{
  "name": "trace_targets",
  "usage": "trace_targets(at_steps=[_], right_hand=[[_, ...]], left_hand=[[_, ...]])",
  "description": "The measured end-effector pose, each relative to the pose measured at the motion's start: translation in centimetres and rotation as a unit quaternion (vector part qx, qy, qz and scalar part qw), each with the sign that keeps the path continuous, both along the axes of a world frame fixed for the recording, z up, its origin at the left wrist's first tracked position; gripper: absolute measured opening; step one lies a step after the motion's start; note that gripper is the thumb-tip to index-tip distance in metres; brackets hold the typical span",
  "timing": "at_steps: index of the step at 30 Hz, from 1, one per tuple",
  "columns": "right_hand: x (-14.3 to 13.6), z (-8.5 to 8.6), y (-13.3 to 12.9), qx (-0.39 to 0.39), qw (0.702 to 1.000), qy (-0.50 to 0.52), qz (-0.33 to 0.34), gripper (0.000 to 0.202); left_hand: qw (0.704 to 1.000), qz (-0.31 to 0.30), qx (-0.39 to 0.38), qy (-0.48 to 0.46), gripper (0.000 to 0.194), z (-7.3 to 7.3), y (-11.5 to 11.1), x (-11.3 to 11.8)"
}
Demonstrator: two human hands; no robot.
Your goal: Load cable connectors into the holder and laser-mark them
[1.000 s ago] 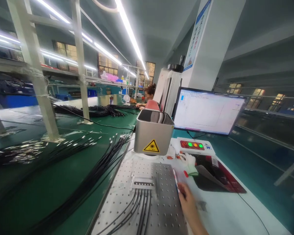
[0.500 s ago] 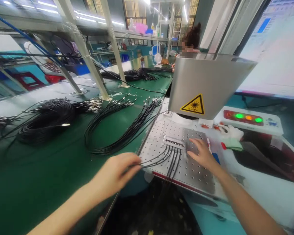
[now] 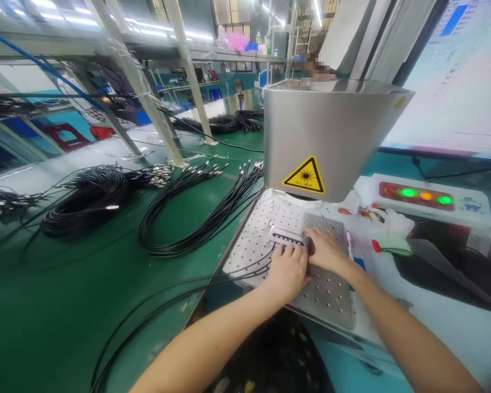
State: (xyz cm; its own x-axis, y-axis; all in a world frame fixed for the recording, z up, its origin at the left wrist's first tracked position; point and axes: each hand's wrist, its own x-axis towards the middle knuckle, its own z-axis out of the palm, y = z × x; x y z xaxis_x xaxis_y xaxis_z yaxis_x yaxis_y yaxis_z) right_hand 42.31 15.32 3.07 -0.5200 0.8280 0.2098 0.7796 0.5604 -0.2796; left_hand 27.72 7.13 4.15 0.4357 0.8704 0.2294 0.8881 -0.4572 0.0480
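Observation:
A small metal fixture (image 3: 287,236) with a row of cable ends in its slot sits on the perforated metal plate (image 3: 249,234). My left hand (image 3: 288,270) lies over the black cables just below the fixture, fingertips at its front edge. What its fingers press or hold underneath is hidden. At the fixture's right end is my right hand (image 3: 325,248), its fingers close together against the metal block there. Black cables (image 3: 213,279) run out from under my left hand to the left and droop over the green table.
A grey machine head (image 3: 331,136) with a laser warning sign hangs over the plate's back. Looped black cables (image 3: 180,248) and a coiled bundle (image 3: 84,199) lie on the green table (image 3: 65,300). A panel with lights (image 3: 425,195) and a screen stand right.
My left hand has let go of the cables at the plate's left edge and moved right onto those below the fixture. My right hand has closed in on the fixture's right end.

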Motion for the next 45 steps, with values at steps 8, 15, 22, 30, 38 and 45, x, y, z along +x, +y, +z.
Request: trace_targets(at_steps=[8, 15, 22, 30, 38, 45], right_hand=[[-2.0, 6.0, -0.5, 0.001, 0.984, 0.178, 0.014, 0.062], [-2.5, 5.2, -1.6, -0.043, 0.986, 0.160, 0.026, 0.034], [-2.7, 0.0, -3.6, 0.056, 0.997, -0.025, 0.054, 0.023], [-3.1, -1.1, -3.4, 0.127, 0.989, -0.041, 0.070, 0.016], [-2.5, -0.9, -2.7, 0.142, 0.986, -0.039, 0.078, 0.014], [-0.4, -0.4, -1.5, 0.136, 0.987, -0.018, 0.086, 0.013]], left_hand=[[0.994, 0.071, 0.011, -0.084, 0.042, 4.6, 2.5, -0.7], [0.846, 0.216, -0.075, -0.482, 0.032, 2.3, 4.9, -5.0], [0.859, 0.281, -0.085, -0.419, 0.031, -2.5, 4.7, -7.1], [0.961, 0.172, -0.083, -0.203, 0.027, -2.0, 3.8, -9.3], [0.996, 0.032, -0.070, -0.048, 0.022, -1.6, 4.2, -10.6], [0.998, 0.020, -0.055, -0.001, 0.022, -1.4, 4.7, -8.6]])
